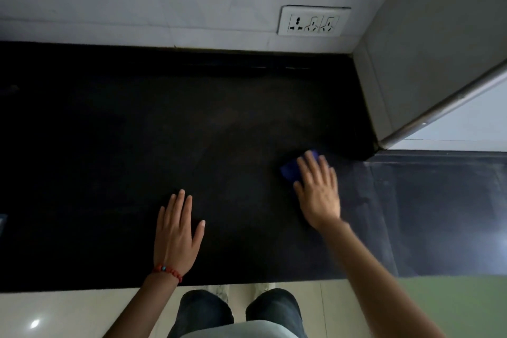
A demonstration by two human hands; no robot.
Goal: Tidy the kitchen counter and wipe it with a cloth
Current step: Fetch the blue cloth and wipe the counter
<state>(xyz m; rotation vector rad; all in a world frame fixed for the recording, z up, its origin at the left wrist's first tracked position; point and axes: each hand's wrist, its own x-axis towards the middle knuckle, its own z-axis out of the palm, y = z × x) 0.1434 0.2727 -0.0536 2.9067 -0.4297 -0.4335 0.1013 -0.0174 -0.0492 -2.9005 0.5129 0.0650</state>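
Note:
A dark, nearly black counter (137, 123) fills the middle of the head view. My right hand (318, 192) lies flat with straight fingers on a blue cloth (290, 169), pressing it onto the counter near the right side. Most of the cloth is hidden under the hand; only its left and far edges show. My left hand (177, 230) rests palm down on the counter near the front edge, fingers spread, holding nothing. It wears a red bead bracelet at the wrist.
A white tiled wall with a socket plate (312, 20) backs the counter. A grey wall corner with a metal edge strip (439, 110) juts in at the right. Pale floor tiles (68, 313) lie below the front edge.

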